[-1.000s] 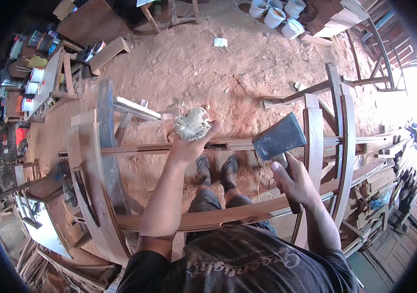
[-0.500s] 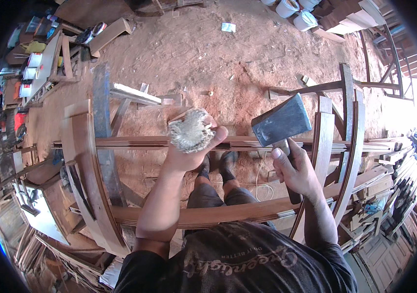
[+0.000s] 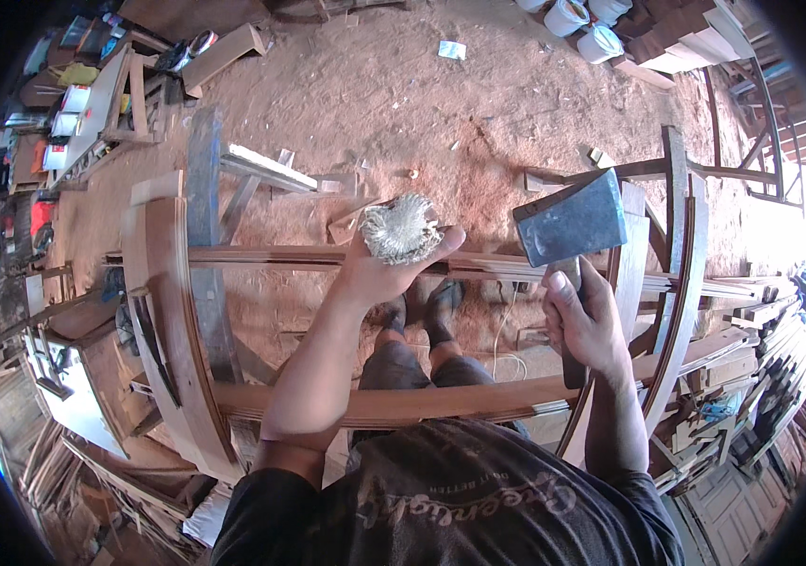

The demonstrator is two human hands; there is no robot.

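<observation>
My left hand (image 3: pixel 370 274) is closed around a round, pale piece with a frayed, fibrous end (image 3: pixel 400 229). That end faces up, and the rest of it is hidden below. My right hand (image 3: pixel 587 316) grips the short dark handle (image 3: pixel 574 366) of a hand tool with a broad, blue-grey metal head (image 3: pixel 571 224). The head flares away from the grip and is tilted. Both hands are raised above a stack of long wooden boards (image 3: pixel 318 257), apart from each other.
A second run of boards (image 3: pixel 422 404) crosses close to my body. Upright-looking planks stand at the left (image 3: pixel 165 283) and right (image 3: pixel 681 292) of this frame. Beyond lies bare earth floor (image 3: pixel 365 104) with scraps. White buckets (image 3: pixel 599 43) stand far right; a lumber pile (image 3: pixel 752 368) lies right.
Both hands have shifted to the right in the picture with what they hold. The frayed end and the metal head have turned slightly. Neither hand has let go.
</observation>
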